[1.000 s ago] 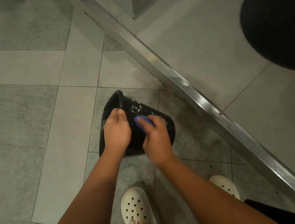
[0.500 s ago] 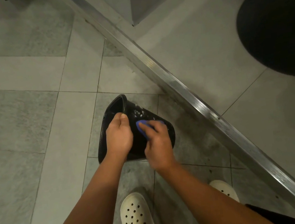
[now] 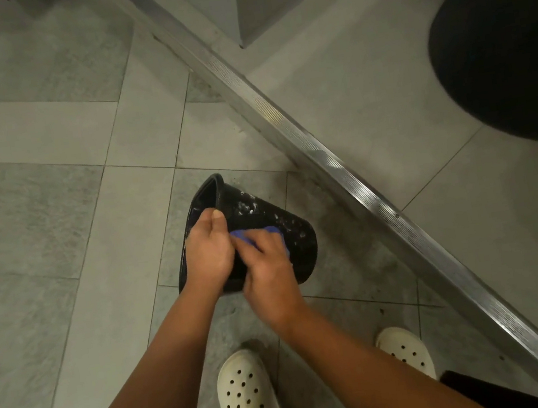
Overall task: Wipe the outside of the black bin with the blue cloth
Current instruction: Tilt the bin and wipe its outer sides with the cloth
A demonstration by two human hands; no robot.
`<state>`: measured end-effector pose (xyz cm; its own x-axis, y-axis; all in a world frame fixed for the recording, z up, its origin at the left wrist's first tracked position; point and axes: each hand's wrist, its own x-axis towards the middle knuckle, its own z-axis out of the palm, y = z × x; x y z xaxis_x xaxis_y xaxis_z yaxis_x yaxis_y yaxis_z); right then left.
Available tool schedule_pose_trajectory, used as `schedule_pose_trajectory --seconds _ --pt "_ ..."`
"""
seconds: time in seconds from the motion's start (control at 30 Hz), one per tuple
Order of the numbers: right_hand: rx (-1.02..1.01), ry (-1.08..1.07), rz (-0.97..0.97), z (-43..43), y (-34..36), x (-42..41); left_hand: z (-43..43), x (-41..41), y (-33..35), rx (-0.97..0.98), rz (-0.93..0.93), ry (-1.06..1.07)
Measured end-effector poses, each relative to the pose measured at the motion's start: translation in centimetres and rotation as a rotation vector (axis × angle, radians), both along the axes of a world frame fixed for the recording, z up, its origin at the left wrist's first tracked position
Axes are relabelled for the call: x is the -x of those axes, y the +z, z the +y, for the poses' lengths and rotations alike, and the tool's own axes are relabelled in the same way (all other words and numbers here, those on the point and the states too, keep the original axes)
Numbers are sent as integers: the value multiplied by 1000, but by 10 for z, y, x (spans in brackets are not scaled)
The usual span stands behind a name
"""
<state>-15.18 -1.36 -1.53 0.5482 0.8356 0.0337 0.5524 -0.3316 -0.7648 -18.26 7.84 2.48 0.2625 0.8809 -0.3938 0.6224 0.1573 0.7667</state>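
The black bin (image 3: 285,232) is tipped on its side above the tiled floor, its mouth facing left and its base to the right. White specks dot its upper wall. My left hand (image 3: 210,250) grips the bin's rim, thumb on the outer wall. My right hand (image 3: 266,266) presses the blue cloth (image 3: 248,236) against the bin's outer wall, right beside my left hand. Only a small part of the cloth shows between the hands.
A ridged metal threshold strip (image 3: 342,172) runs diagonally just right of the bin. Beyond it lies a round black mat (image 3: 502,56). My two white clogs (image 3: 248,397) stand on the grey tiles below the bin.
My right hand has slid the blue cloth leftward along the bin wall until it touches my left hand. The left hand has kept its grip on the rim.
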Motion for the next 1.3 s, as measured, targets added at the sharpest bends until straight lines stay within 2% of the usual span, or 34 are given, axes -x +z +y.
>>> schedule_pose_trajectory --seconds 0.07,0.23,0.4,0.47,0.57,0.63,0.7,0.77,0.9,1.03,1.07,1.17,1.3 --pt "-7 -9 -25 13 -4 -10 -1 1 -3 -10 0 7" --pt "122 -155 8 4 -24 -18 -1 -1 -5 -24 39 67" --pt "-62 24 28 -10 -23 -1 3 4 -8 -119 95 32" --pt "-59 70 28 -9 -32 -15 3 5 -10 -140 114 33" --pt "50 -56 74 -15 -47 -29 2 0 -9 -173 180 59" --pt "66 -192 151 -22 -56 -35 -1 -2 -9 -204 238 41" --pt "71 -222 144 -29 -55 -26 -3 -3 -9 -248 273 -15" --pt "53 -172 95 -32 -46 -12 -5 -5 -9 -291 291 -54" --pt "20 68 31 -23 -44 -24 -5 -5 -5 -331 309 -79" --pt "146 -103 227 -24 -50 -52 -7 -3 -6 -353 314 -77" --pt "165 -91 241 -29 -49 -54 -8 -4 -7 -360 305 -85" --pt "175 31 198 -46 -55 -58 -8 -4 -10 -358 300 -100" --pt "122 34 24 -56 -64 -67 -8 -3 -10 -331 303 -95"
